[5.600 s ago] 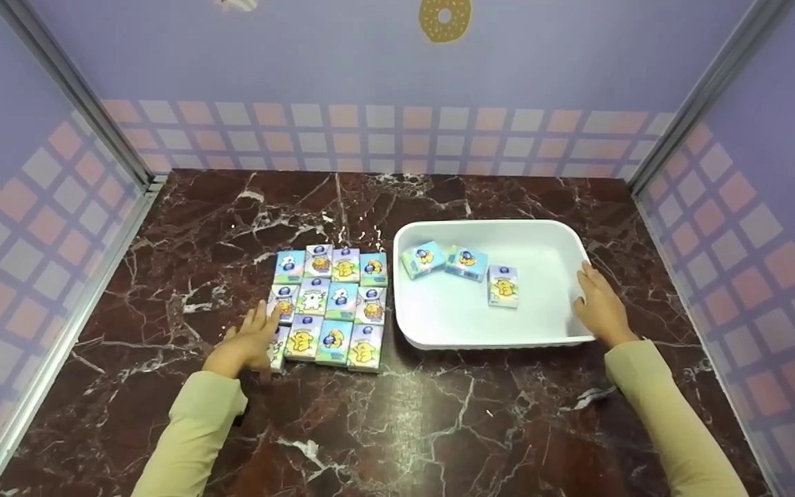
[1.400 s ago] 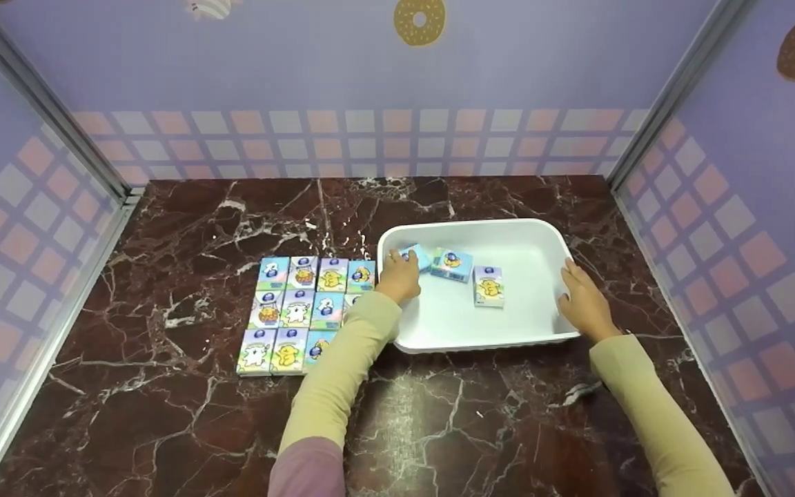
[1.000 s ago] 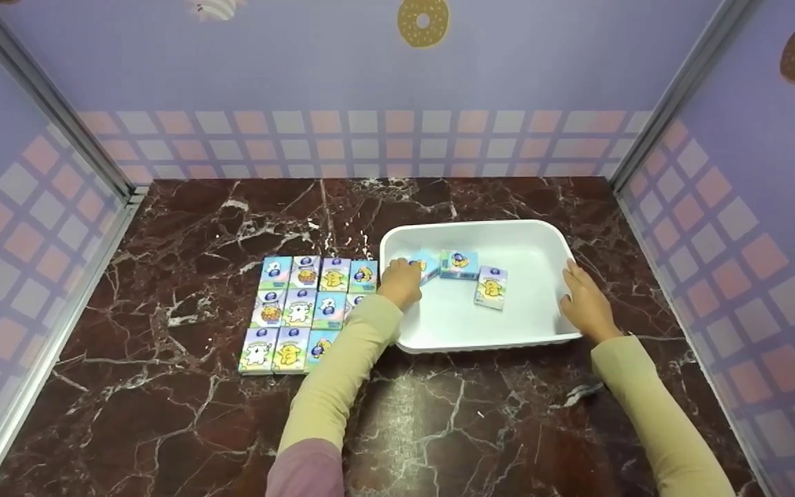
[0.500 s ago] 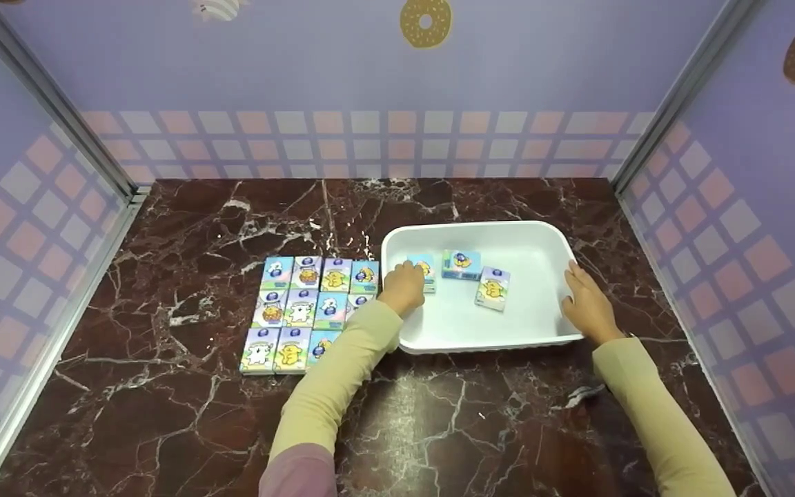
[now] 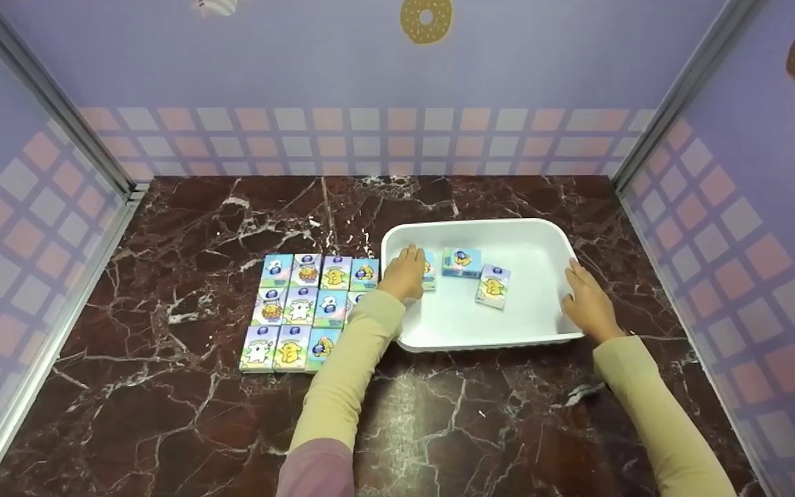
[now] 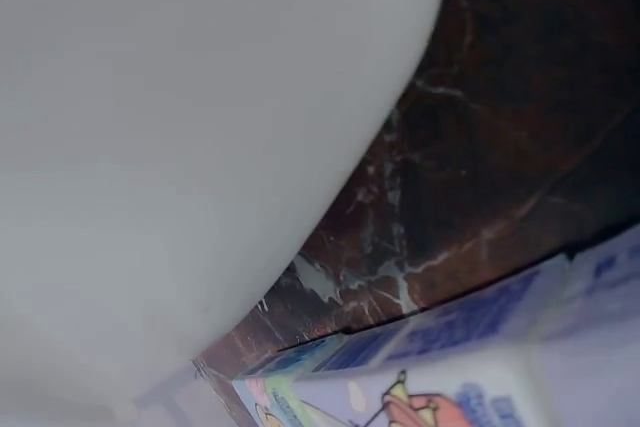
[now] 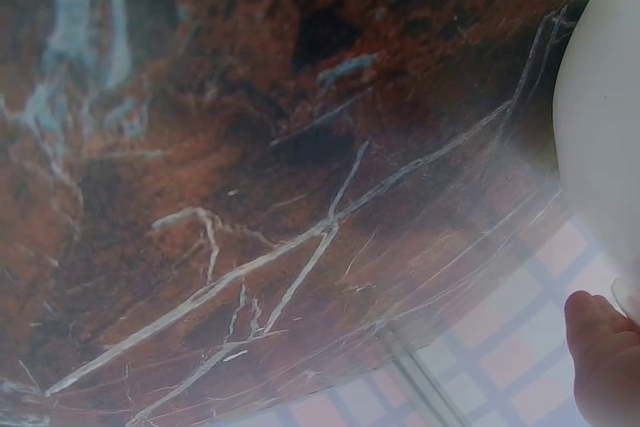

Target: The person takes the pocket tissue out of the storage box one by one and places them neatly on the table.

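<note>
My left hand (image 5: 403, 274) is inside the white plastic tub (image 5: 542, 276), by its left wall. Its fingers look fairly straight and lie over the left side of a small blue box (image 5: 429, 271), partly hiding it. To the right, in the same tub, lie another blue cartoon-printed box (image 5: 462, 261) and a purple-and-white one (image 5: 493, 286). My right hand (image 5: 589, 304) grips the tub's right rim, with the thumb on the inner side. In the right wrist view, part of that hand (image 7: 604, 362) shows beside the tub's outer wall (image 7: 605, 127).
Left of the tub, several similar boxes (image 5: 299, 306) lie in tight rows on the dark red marble-patterned table (image 5: 183, 414). My left forearm covers some of them. Purple walls (image 5: 342, 76) with pink and white squares enclose the table on three sides.
My left hand has come from the rows of boxes into the tub. The leftmost box there has turned from slanted to upright, and its neighbours have shifted slightly. Just now the left fingers have straightened.
</note>
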Demonstrator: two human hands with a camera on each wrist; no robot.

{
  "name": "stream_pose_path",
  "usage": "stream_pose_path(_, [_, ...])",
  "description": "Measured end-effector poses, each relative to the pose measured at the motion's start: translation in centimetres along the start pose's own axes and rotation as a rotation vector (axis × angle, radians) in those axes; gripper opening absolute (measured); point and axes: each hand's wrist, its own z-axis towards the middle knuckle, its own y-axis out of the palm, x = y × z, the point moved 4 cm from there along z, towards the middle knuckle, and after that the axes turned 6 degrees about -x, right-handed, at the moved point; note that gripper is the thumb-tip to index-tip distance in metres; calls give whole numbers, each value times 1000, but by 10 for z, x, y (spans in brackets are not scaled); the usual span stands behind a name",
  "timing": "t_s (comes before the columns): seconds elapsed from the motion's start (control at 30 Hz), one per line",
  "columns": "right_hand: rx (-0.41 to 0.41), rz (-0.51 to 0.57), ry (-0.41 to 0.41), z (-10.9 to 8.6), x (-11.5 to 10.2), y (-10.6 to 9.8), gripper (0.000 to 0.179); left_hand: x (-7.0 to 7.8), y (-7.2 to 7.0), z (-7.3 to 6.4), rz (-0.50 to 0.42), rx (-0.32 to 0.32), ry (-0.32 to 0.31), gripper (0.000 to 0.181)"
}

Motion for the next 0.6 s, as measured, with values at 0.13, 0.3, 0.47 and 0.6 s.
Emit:
stream_pose_path(0.13, [-8,3,3,1,1,1,53,-1,-1,2,-27,-15,0,77])
stream_pose_path(0.3, [-11,12,-8,1,0,1,53,-2,-1,1,-7,7,-7,67])
stream_pose_path(0.47, [-1,16,-6,1,0,1,54,1,-1,-2,24,47,-3,51])
stream_pose_path(0.6, [3,14,-3,1,1,1,54,1,1,-2,15,37,-6,48])
